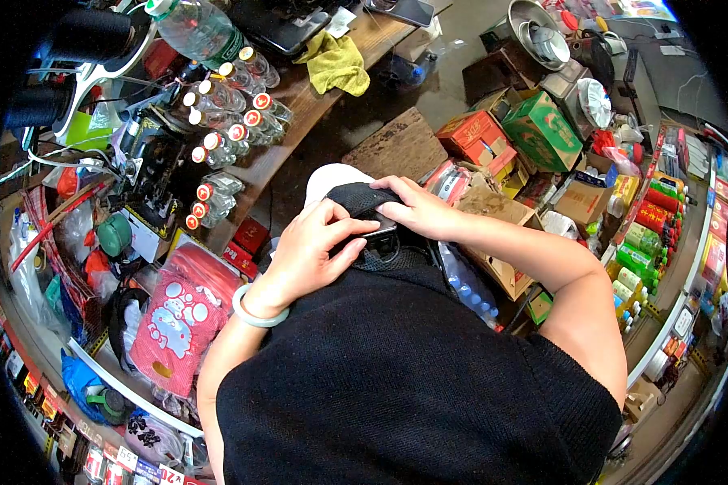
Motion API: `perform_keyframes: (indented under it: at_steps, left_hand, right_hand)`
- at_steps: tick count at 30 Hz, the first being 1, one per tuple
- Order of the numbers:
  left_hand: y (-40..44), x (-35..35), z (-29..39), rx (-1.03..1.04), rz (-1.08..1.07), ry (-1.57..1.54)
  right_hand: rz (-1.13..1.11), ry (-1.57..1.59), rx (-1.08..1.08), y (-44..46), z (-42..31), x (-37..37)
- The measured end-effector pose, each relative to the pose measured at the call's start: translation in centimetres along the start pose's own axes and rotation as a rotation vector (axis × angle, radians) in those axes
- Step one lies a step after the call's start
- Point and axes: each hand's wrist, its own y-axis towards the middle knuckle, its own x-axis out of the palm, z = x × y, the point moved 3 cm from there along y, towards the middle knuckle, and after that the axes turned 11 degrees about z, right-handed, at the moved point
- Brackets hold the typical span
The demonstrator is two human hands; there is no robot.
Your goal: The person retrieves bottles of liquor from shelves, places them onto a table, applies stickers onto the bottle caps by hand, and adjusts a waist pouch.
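Note:
In front of my black knit top, both hands meet at a black cloth item (354, 196), perhaps a small bag or pouch. My left hand (311, 242), with a pale bangle (257, 311) on its wrist, curls its fingers around the near left side. My right hand (412, 208) is closed at its upper right edge, fingers bent over the cloth. Between the fingertips lies a small dark, shiny object (383, 240), partly covered and not clear in kind. Beyond the cloth shows something white and rounded (332, 179).
A wooden table (299, 133) on the left carries several small glass bottles (255, 125) and a yellow-green cloth (334, 63). A sewing machine (150, 166) stands beside them. Cardboard boxes (542, 129) pile up ahead right; shelves of bottled goods (651, 234) line the far right.

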Motion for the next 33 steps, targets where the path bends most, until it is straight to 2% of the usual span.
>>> perform_keyframes:
  at_steps: [4, 6, 8, 10, 14, 17, 19, 20, 25, 28, 29, 31, 32, 33]
  left_hand:
    - [-0.1, 0.1, 0.1, 0.004, 0.007, 0.0]
    - [-0.3, 0.1, -0.1, -0.008, 0.017, 0.003]
    - [-0.5, 0.0, -0.2, -0.018, 0.024, 0.006]
    - [-0.6, 0.1, -0.2, -0.049, 0.001, -0.023]
    - [-0.5, 0.3, -0.2, -0.013, 0.047, -0.002]
    - [-0.5, 0.3, 0.0, 0.013, 0.033, 0.01]
    - [-0.8, 0.2, 0.1, -0.106, 0.047, -0.052]
    - [-1.0, 0.1, 0.0, -0.106, 0.056, -0.048]
    - [-2.9, -1.2, -0.7, -0.13, 0.091, 0.073]
    - [-4.9, -1.0, -2.6, -0.199, 0.123, -0.038]
    - [-5.4, -1.0, -2.8, -0.223, 0.097, -0.043]
    - [-5.7, -1.2, -2.5, -0.233, 0.103, -0.001]
    - [-6.0, -1.4, -2.4, -0.193, 0.135, 0.043]
    - [-6.2, -1.5, -2.4, -0.182, 0.14, 0.067]
  right_hand:
    - [-0.045, 0.057, -0.075, 0.1, 0.8, -1.0]
    - [-0.15, 0.165, -0.112, 0.0, 1.0, -2.2]
    - [-0.163, 0.414, 0.151, -0.1, 1.2, -3.5]
    - [-0.11, 0.423, 0.31, 0.2, 3.3, -4.1]
    - [-0.123, 0.363, 0.396, 1.3, 3.7, -3.6]
    - [-0.208, 0.445, 0.339, 2.7, 3.3, -2.1]
    - [-0.22, 0.368, 0.296, 3.6, 1.5, -1.4]
    - [-0.233, 0.379, 0.207, 4.8, 2.5, -0.4]
    - [-0.31, 0.402, 0.069, 7.2, 0.7, 2.7]
    - [-0.356, 0.175, -0.002, 7.3, 0.6, 3.7]
    - [-0.348, 0.125, -0.107, 7.7, 0.9, 3.9]
    - [-0.383, 0.119, -0.059, 7.6, 0.4, 4.3]
    - [-0.362, 0.08, -0.109, 7.8, 0.6, 4.6]
    - [-0.416, 0.102, -0.05, 8.0, 0.7, 4.8]
